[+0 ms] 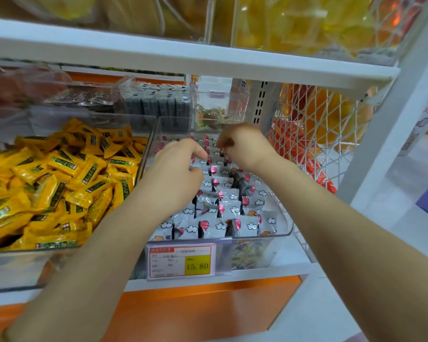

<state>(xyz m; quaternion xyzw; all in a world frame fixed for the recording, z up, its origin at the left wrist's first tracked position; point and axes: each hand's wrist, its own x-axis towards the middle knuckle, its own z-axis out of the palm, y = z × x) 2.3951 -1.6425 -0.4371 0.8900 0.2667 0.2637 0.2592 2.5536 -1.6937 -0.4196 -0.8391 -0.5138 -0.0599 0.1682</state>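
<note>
Standing upright in rows, grey packets (223, 211) show white clouds, red balloons

Yellow packets (59, 174) lie left of the left grip (176, 169), with a price tag (182, 261) below it and dark packs (158, 104) beyond. A net basket (319, 134) is right of the right grip (240, 144).

Left hand (176, 169): forearm extended, fingers curled downward. Right hand (240, 144): wrist bent, fingers curled, possibly pinching.
</note>
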